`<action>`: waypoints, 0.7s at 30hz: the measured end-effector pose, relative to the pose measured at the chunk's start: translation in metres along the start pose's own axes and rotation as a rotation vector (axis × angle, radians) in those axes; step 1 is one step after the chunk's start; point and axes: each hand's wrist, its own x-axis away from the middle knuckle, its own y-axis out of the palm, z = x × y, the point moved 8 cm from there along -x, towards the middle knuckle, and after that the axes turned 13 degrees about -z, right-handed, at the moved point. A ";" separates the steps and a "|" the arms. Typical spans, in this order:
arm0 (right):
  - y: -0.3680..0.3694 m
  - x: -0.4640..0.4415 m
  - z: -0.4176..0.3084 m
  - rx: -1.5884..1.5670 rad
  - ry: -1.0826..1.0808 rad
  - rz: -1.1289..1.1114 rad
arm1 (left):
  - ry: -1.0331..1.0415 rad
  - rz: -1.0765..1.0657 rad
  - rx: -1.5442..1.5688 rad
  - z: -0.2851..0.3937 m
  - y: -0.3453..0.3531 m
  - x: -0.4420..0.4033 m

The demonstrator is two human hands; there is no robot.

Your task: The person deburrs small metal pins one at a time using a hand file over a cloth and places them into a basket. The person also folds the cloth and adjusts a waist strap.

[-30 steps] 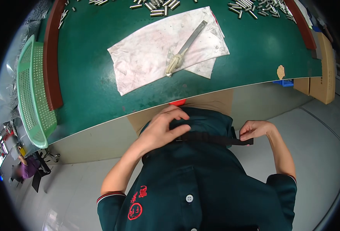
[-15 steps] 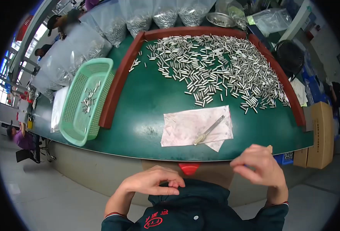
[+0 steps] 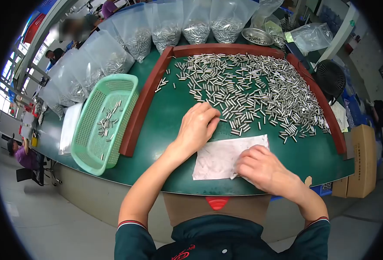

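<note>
My left hand (image 3: 196,127) is over the green table top, between the cloth and the near edge of the metal pins (image 3: 248,93); its fingers are curled together, and whatever they may hold is hidden. On the right part of the stained white cloth (image 3: 215,158) rests my right hand (image 3: 261,168), fingers bent and closed. It covers the spot of the metal tool with the wrapped handle, which is out of sight beneath or within the hand. The pins lie loose in a broad pile inside the red-brown border (image 3: 226,50).
A green basket (image 3: 81,143) with several pins stands left of the border. Bags of pins (image 3: 138,43) line the back, beside a metal bowl (image 3: 257,37). At right are a black fan (image 3: 330,80) and a cardboard box (image 3: 361,160). People sit at far left, one in purple (image 3: 24,156).
Both hands have left the waist and the belt and reached forward over the table, the left toward the pins, the right onto the cloth. The view has tilted up, showing the pins and bags.
</note>
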 end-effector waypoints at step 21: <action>-0.058 0.049 0.066 -0.909 -0.081 0.807 | -0.129 -0.068 0.139 0.014 0.010 0.017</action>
